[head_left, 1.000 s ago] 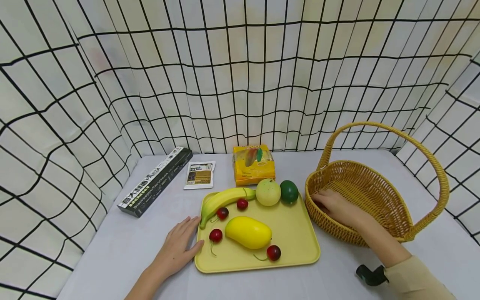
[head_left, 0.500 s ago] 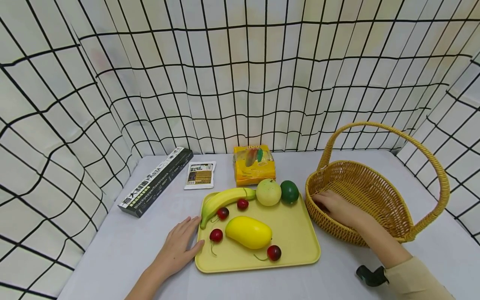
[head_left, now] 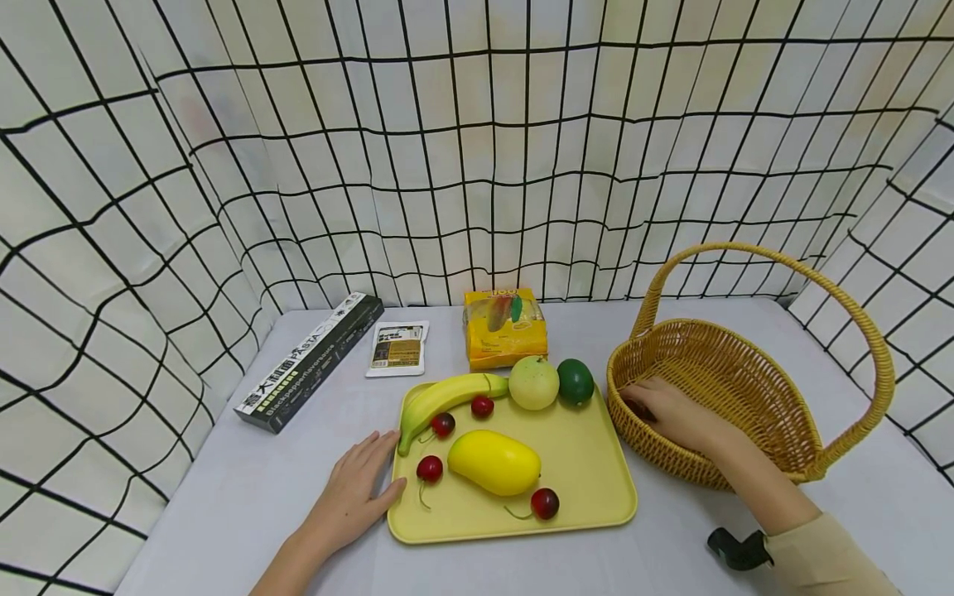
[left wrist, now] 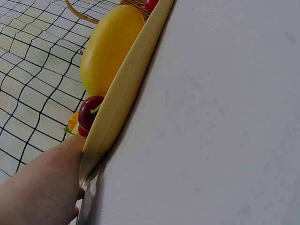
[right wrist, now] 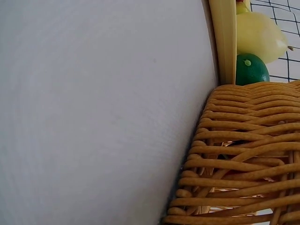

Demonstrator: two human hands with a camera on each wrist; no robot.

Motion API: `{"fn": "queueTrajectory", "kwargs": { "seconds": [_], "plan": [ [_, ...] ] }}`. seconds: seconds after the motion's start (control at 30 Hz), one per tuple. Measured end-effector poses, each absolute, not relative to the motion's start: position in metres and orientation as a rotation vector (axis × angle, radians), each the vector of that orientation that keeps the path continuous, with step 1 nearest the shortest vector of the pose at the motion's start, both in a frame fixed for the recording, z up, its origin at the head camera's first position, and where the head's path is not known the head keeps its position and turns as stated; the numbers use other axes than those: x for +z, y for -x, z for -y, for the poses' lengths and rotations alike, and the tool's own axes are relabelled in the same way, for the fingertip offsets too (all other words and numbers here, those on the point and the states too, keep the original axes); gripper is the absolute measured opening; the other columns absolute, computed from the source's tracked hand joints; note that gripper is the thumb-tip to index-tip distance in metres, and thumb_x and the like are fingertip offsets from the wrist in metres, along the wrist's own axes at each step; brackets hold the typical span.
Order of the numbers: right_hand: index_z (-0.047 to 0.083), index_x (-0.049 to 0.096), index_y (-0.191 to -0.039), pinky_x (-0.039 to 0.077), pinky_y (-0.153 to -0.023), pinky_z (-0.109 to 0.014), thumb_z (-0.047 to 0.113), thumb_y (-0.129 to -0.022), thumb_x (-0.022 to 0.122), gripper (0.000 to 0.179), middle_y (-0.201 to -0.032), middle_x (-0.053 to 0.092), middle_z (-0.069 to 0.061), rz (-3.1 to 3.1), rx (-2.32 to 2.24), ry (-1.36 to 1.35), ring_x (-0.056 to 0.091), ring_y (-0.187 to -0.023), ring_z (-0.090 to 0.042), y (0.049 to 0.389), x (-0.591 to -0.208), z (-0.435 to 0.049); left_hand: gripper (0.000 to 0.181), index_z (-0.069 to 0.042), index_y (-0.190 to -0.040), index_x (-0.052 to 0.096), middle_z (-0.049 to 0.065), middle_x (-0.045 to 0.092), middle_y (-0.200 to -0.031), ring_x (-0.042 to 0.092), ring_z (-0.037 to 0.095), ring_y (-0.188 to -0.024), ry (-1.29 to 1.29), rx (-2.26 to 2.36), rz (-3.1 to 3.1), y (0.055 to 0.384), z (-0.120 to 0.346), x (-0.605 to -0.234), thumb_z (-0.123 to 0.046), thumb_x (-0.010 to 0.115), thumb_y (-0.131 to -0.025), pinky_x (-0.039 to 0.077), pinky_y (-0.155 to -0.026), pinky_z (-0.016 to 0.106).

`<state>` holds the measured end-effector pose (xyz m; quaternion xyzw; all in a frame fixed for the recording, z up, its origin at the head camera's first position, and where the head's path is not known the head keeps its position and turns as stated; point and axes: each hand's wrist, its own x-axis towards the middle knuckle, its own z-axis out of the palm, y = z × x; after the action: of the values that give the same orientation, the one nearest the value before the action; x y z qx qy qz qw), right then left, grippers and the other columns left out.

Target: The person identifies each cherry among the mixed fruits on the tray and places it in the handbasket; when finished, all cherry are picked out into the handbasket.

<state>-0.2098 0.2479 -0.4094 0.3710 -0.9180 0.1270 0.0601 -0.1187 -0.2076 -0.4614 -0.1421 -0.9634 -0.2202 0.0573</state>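
Observation:
My left hand (head_left: 354, 488) rests at the left edge of a yellow tray (head_left: 589, 472), fingers extended; in the left wrist view its thumb lies at the tray's rim. On the tray are a banana (head_left: 447, 399), a yellow mango (head_left: 494, 462), several cherries (head_left: 429, 468), a round pale-green fruit (head_left: 533, 382) and a dark green fruit (head_left: 575, 382). My right hand (head_left: 674, 416) reaches down into a wicker basket (head_left: 715, 364) near its left wall. Something dark shows beneath its fingers, but I cannot tell what it is. In the right wrist view the basket's weave (right wrist: 253, 154) hides that hand.
Behind the tray stands a yellow packet (head_left: 507, 331) with a mango picture. A white sachet (head_left: 397, 348) and a long black pasta box (head_left: 311, 362) lie on the white table to the left. The basket's tall handle (head_left: 768, 252) arches over it. A black-netted white backdrop (head_left: 447, 165) encloses the table.
The right hand's fingers shift slightly inside the basket, and the dark patch under them shows more. The left hand, tray and fruit stay put.

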Motion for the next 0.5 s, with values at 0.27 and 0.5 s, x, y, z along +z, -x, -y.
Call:
{"fn": "queueTrajectory", "kwargs": {
  "seconds": [0.27,0.5],
  "plan": [
    [0.003,0.064,-0.102,0.048,-0.070,-0.037,0.000,-0.076,0.069,0.026,-0.095,0.061,-0.007,2.694,0.389,-1.118,0.054,-0.086,-0.022,0.2097,-0.4087,-0.2485,0.064,-0.009,-0.140,0.036,0.009,0.042,-0.139,0.028,0.030,-0.132,0.429,-0.669,2.921,0.1182,0.2073,-0.4610,-0.035,0.060,-0.087,0.022,-0.104,0.054],
    [0.004,0.066,-0.100,0.049,-0.073,-0.039,0.001,-0.076,0.070,0.024,-0.095,0.062,-0.008,2.682,0.392,-1.085,0.055,-0.089,-0.024,0.2110,-0.4068,-0.2490,0.064,-0.009,-0.140,0.037,0.009,0.042,-0.139,0.029,0.030,-0.131,0.431,-0.668,2.916,0.1180,0.2070,-0.4606,-0.035,0.060,-0.087,0.022,-0.104,0.055]
  ]
}}
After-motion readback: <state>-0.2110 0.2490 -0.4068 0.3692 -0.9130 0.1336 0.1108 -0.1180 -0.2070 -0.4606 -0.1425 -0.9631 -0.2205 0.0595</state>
